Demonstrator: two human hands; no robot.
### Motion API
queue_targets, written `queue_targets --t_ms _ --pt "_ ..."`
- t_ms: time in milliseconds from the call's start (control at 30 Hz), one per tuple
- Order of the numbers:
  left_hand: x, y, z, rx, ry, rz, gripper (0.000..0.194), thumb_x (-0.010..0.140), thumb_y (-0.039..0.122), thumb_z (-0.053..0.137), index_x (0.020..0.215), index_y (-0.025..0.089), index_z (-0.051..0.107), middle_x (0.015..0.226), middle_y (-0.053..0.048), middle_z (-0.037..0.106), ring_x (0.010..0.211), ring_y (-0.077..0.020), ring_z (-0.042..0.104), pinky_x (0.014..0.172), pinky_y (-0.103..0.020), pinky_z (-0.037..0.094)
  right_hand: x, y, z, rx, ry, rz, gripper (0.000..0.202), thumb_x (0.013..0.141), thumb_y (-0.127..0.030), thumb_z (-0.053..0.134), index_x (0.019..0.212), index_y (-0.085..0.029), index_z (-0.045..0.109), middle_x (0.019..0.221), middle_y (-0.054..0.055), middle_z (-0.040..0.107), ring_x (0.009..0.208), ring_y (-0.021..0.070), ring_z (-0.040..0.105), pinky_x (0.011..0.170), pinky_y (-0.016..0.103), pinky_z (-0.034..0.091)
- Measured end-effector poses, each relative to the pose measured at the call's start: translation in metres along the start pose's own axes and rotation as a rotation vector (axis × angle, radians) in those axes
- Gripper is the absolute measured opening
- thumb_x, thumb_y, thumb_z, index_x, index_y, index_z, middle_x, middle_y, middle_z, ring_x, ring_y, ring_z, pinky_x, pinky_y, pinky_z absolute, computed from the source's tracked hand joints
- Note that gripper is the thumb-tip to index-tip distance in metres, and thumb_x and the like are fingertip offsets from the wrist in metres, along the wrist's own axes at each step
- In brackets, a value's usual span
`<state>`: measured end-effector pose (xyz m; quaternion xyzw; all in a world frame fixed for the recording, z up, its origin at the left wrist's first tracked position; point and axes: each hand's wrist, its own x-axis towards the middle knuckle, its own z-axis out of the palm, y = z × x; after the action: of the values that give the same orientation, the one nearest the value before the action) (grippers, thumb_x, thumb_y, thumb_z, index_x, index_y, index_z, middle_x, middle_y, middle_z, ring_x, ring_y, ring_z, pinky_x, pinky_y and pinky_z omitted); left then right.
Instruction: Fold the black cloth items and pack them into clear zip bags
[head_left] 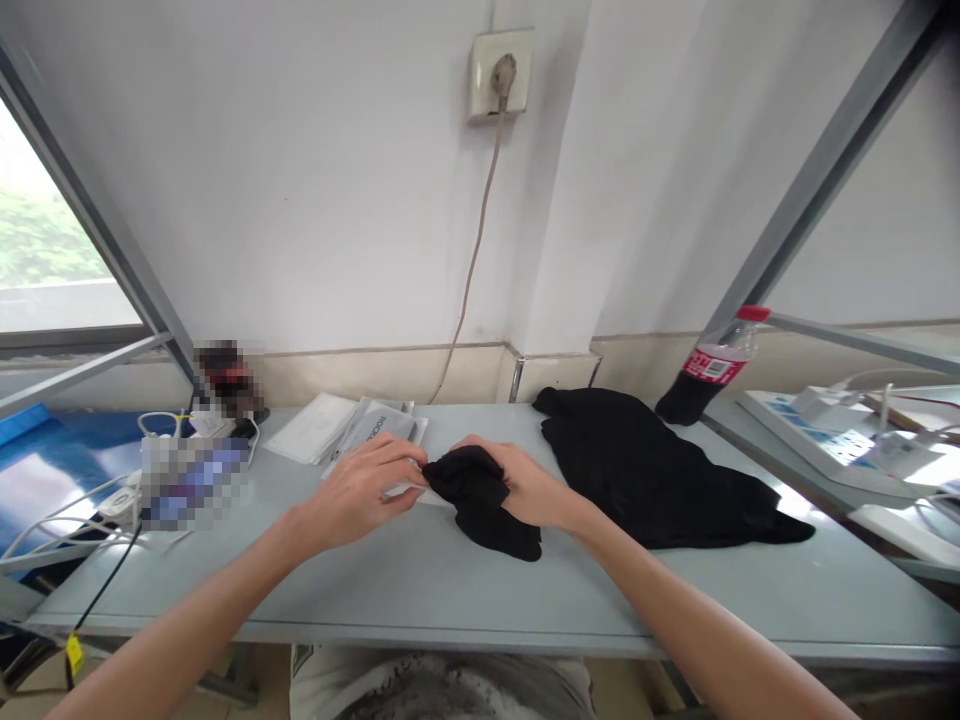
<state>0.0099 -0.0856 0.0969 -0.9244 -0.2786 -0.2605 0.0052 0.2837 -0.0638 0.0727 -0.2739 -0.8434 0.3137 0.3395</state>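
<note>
A small black cloth item [487, 505], bunched and folded, is held up just over the middle of the grey table. It may be a sock, but its folds hide its full shape. My right hand [529, 485] is closed around its right side, the fingers mostly hidden behind the fabric. At the cloth's left edge, my left hand [367, 490] has thumb and fingertips pinched on the fabric. The lower end of the cloth hangs down by the tabletop. To the right lies a larger black garment [645, 470], spread out with creases.
Flat packets [315, 428] lie behind my left hand. A cola bottle [701, 375] leans at the back right. Power strips [817, 440] with plugs are far right; cables [67, 535] trail at left. The table [360, 590] meets the wall, where a plugged cord [480, 240] hangs.
</note>
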Motion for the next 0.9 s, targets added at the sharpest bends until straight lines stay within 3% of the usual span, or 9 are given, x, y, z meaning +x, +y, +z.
queue_targets --t_ms 133,233,300,400,500,600,733,900 --pt "0.006 0.001 -0.009 -0.088 -0.055 0.015 0.021 0.109 0.028 0.051 0.107 0.025 0.072 0.113 -0.005 0.074 0.100 -0.0182 0.066 0.092 -0.033 0.050 -0.002 0.004 0.005 -0.108 0.042 -0.034 0.050 0.079 -0.005 0.048 0.120 -0.025 0.069 0.107 0.002 0.079 0.091 0.0196 0.071 0.084 0.031 0.053" --pt "0.013 0.002 -0.018 -0.032 -0.084 -0.006 0.023 0.110 0.030 0.050 0.107 0.025 0.072 0.108 -0.004 0.075 0.099 -0.0196 0.064 0.093 -0.035 0.047 0.000 0.002 0.008 -0.088 0.087 -0.035 0.042 0.080 -0.007 0.051 0.113 -0.024 0.071 0.107 0.003 0.078 0.093 0.0202 0.071 0.086 0.032 0.053" --pt "0.018 0.002 -0.022 0.045 -0.102 -0.021 0.024 0.110 0.033 0.050 0.104 0.025 0.073 0.102 -0.003 0.076 0.099 -0.0209 0.062 0.092 -0.036 0.045 0.002 0.000 0.008 0.047 0.044 0.049 0.030 0.080 -0.011 0.056 0.102 -0.022 0.073 0.096 0.001 0.077 0.087 0.0193 0.070 0.080 0.030 0.053" --pt "0.029 0.003 -0.024 0.126 -0.117 0.001 0.028 0.111 0.036 0.049 0.103 0.026 0.073 0.097 -0.002 0.075 0.096 -0.0209 0.062 0.090 -0.037 0.042 0.004 0.000 0.007 0.405 -0.077 0.295 0.007 0.080 -0.025 0.071 0.084 -0.019 0.070 0.076 -0.003 0.071 0.073 0.0175 0.065 0.069 0.028 0.052" --pt "0.040 0.001 -0.022 0.148 -0.096 0.039 0.028 0.111 0.037 0.048 0.105 0.026 0.073 0.100 -0.002 0.074 0.094 -0.0192 0.064 0.089 -0.036 0.042 0.004 0.005 0.005 0.730 -0.073 0.496 0.023 0.076 -0.035 0.082 0.086 -0.017 0.072 0.077 -0.002 0.073 0.074 0.0171 0.067 0.072 0.029 0.054" --pt "0.050 -0.005 -0.019 0.151 -0.094 0.066 0.027 0.110 0.039 0.050 0.107 0.028 0.073 0.105 -0.001 0.073 0.092 -0.0179 0.065 0.088 -0.035 0.043 0.003 0.008 0.003 0.874 0.031 0.593 0.024 0.072 -0.030 0.086 0.089 -0.018 0.074 0.079 -0.002 0.075 0.073 0.0155 0.068 0.071 0.026 0.054" --pt "0.057 -0.012 -0.014 0.126 -0.068 0.121 0.027 0.111 0.037 0.049 0.109 0.028 0.074 0.104 0.000 0.071 0.091 -0.0171 0.064 0.089 -0.034 0.046 0.002 0.013 0.003 0.940 0.018 0.609 0.026 0.069 -0.028 0.088 0.090 -0.017 0.076 0.079 -0.001 0.076 0.072 0.0156 0.069 0.071 0.027 0.054" --pt "0.054 -0.013 -0.010 0.155 0.054 0.261 0.016 0.108 0.031 0.057 0.113 0.027 0.072 0.102 -0.002 0.069 0.094 -0.0183 0.061 0.084 -0.031 0.050 -0.002 0.021 0.010 1.006 -0.052 0.642 0.045 0.054 -0.030 0.098 0.092 -0.016 0.079 0.087 0.003 0.080 0.079 0.0177 0.071 0.083 0.031 0.055"
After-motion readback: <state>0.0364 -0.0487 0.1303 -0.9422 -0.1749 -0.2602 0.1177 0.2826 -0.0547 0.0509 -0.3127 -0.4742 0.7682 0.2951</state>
